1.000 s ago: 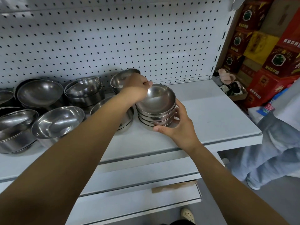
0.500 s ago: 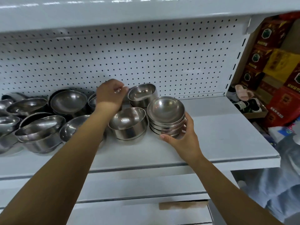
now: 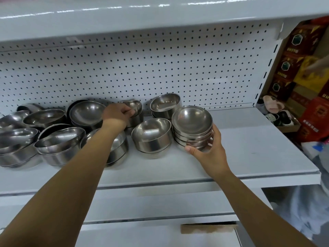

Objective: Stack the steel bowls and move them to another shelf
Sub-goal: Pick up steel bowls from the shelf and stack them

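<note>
A stack of several small steel bowls stands on the white shelf. My right hand curls round the stack's lower right side. My left hand reaches to the back of the shelf and grips the rim of a small tilted steel bowl that sits on top of another bowl. A deeper steel bowl stands just left of the stack, and another behind it near the pegboard.
Many more steel bowls crowd the shelf's left half, some nested. A shelf board hangs overhead. Red and yellow boxes stand to the right, where another person's hand and clothing show. More shelves lie below.
My left hand left the stack, reached back left and took hold of a small bowl at the rear. My right hand stays on the stack. The view tilted up.
</note>
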`<state>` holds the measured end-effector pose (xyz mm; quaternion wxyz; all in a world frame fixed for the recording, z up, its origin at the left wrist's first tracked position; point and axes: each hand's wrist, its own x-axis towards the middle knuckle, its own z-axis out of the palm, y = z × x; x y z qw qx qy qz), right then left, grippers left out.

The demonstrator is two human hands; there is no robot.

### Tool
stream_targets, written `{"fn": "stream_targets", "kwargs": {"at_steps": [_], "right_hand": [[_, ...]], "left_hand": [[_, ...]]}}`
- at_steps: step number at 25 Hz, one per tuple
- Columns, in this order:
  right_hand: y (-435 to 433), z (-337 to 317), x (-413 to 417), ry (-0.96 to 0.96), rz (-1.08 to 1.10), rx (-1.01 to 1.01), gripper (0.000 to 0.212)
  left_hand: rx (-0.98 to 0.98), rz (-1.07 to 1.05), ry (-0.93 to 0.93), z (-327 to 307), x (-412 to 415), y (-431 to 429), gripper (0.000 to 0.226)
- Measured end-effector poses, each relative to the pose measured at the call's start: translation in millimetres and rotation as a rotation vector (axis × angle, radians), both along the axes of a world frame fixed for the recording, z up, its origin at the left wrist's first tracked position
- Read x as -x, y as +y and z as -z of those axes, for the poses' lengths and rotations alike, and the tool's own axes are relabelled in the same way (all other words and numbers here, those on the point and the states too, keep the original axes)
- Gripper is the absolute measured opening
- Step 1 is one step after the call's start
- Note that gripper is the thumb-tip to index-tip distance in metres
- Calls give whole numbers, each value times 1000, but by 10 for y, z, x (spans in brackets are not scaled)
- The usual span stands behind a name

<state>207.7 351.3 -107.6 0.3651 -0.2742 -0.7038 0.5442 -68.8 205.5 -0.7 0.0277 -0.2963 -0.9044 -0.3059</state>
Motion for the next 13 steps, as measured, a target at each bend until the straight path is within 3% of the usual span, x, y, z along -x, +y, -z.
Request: {"fn": "stream_targets", "kwargs": {"at_steps": [7, 13], "right_hand": [[6, -2, -10, -43, 8, -12, 112], [-5, 5, -9, -43, 8, -32, 111]], "left_hand": [[-218, 15, -65, -32, -66, -21, 8], [-520, 274, -152, -312, -448, 22, 4]]}}
